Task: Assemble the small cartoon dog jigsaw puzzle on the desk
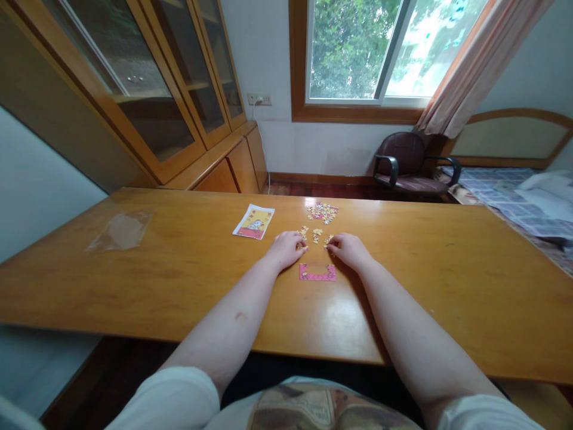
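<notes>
Both arms reach forward over the table. My left hand (287, 248) has its fingers curled and pinched on a small yellow jigsaw puzzle piece at the tabletop. Opposite it, my right hand (350, 249) pinches at another yellow piece, its fingertips low over the wood. Between the hands lies a small group of yellow puzzle pieces (317, 233). Closer to me sits a pink joined section of puzzle (317, 277), U-shaped with its gap facing away. Beyond the hands is a pile of loose puzzle pieces (323, 212). The fingers partly hide the pieces they touch.
A picture card (253, 221) with a yellow and pink design lies left of the pieces. Farther left is a clear plastic bag (120, 231) on the wooden table (188, 269). Behind the table stand a glass-doored cabinet (197, 131) and an armchair (405, 161).
</notes>
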The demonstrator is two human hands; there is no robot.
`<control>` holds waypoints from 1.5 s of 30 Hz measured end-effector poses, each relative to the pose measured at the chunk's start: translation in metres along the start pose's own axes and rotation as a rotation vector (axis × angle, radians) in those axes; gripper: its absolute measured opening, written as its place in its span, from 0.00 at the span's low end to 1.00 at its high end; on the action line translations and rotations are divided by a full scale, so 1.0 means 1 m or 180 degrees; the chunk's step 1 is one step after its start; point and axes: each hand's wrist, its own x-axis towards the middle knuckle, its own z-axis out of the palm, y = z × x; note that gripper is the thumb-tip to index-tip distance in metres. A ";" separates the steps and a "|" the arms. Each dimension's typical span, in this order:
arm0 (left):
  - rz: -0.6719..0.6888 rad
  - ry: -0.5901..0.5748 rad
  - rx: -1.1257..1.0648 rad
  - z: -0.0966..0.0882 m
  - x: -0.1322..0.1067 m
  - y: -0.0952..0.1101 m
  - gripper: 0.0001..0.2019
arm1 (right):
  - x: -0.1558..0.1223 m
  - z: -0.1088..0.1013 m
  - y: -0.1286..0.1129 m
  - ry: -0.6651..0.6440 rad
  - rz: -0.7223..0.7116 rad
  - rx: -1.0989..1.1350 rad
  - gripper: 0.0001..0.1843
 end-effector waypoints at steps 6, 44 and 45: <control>-0.0086 0.0037 0.0003 -0.001 0.001 -0.003 0.08 | -0.003 -0.014 0.010 -0.0376 0.0110 0.0253 0.07; 0.0166 -0.0316 0.0154 0.010 -0.001 0.012 0.23 | 0.001 0.014 -0.007 -0.0135 -0.0393 -0.0360 0.23; 0.0153 -0.0324 0.0151 0.009 -0.001 0.012 0.24 | 0.001 0.015 -0.006 -0.0073 -0.0401 -0.0318 0.22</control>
